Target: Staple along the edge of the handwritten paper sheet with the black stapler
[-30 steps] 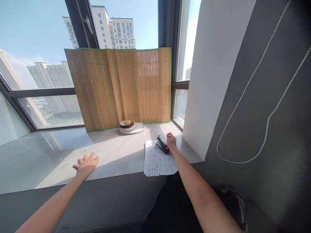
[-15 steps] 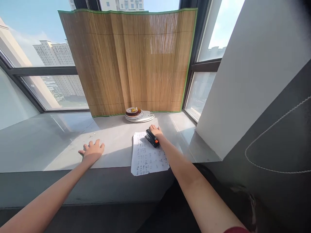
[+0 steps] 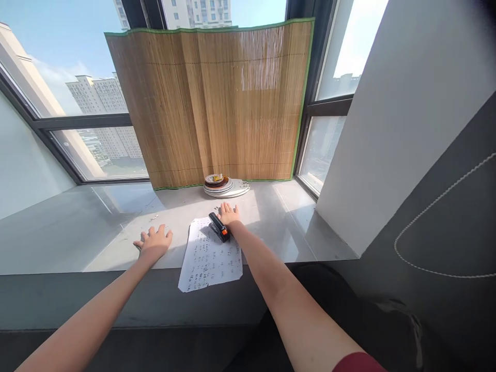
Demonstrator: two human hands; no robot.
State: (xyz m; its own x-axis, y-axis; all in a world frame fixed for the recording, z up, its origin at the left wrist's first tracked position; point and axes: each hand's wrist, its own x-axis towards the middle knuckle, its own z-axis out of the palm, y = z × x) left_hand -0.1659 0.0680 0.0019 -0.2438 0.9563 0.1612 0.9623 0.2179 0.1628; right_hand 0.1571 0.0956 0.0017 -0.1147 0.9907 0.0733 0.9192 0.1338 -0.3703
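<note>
The written sheet (image 3: 211, 263) and the black stapler (image 3: 219, 227) on it have shifted towards nine o'clock along with the right hand (image 3: 230, 213) — nearer the left hand (image 3: 155, 242). A bamboo mat (image 3: 220, 108) stands at twelve on the pale sill (image 3: 302, 237). The sheet overhangs the sill's edge at six. Plates (image 3: 222, 187) sit stacked at twelve. Left fingers spread wide, at nine; right fingers, flat and slightly parted, lie at one from the stapler — whether touching it, I cannot tell

The place looks like a high-rise home: a deep windowsill (image 3: 267, 227), a slatted screen (image 3: 220, 113), stacked plates (image 3: 218, 187), towers (image 3: 98, 95) outside.
</note>
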